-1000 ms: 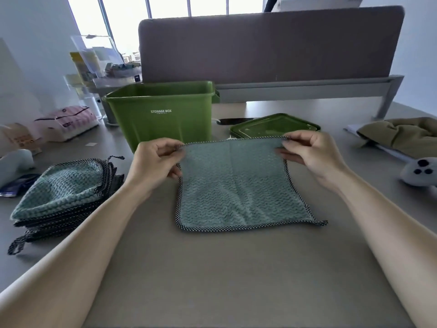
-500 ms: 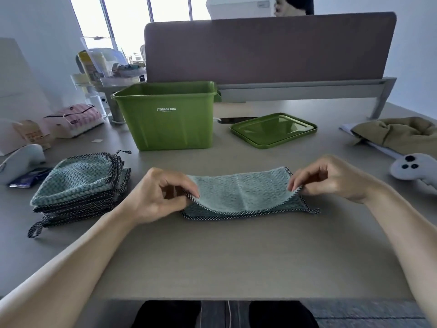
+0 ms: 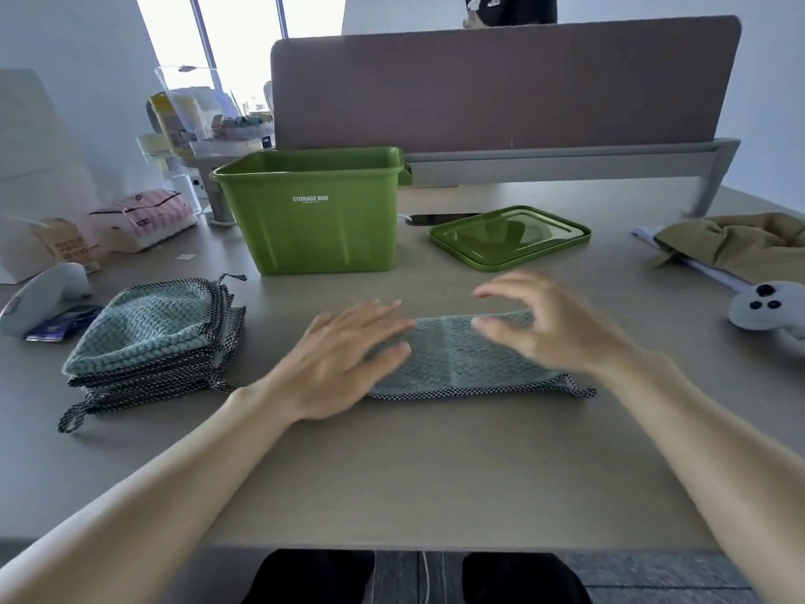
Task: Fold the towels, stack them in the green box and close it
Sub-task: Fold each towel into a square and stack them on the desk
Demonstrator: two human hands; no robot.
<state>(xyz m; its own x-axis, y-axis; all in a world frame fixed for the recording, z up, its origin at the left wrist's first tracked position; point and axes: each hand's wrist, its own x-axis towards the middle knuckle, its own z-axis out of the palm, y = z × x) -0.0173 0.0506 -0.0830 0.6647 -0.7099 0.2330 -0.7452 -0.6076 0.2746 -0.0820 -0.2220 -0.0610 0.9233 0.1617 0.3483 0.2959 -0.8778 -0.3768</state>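
Observation:
A teal towel (image 3: 461, 359) with a checked border lies folded in half on the table, a long strip in front of me. My left hand (image 3: 344, 359) lies flat on its left end, fingers straight. My right hand (image 3: 549, 324) hovers over the right end, fingers spread and loosely bent, holding nothing; both hands are motion-blurred. The green box (image 3: 322, 211) marked STORAGE BOX stands uncovered behind the towel. Its green lid (image 3: 509, 237) lies flat on the table to its right. A pile of several more teal towels (image 3: 152, 342) sits at the left.
A white controller (image 3: 766, 305) and an olive cloth (image 3: 740, 241) lie at the right. At the left are another white controller (image 3: 39, 294), a pink-striped pack (image 3: 148, 215) and clear containers (image 3: 191, 115). A brown desk divider (image 3: 501, 89) closes off the back.
Both hands brought the towel's far edge down to the near edge, folding it in half, then let go. The left hand now lies flat on it and the right hand has lifted off.

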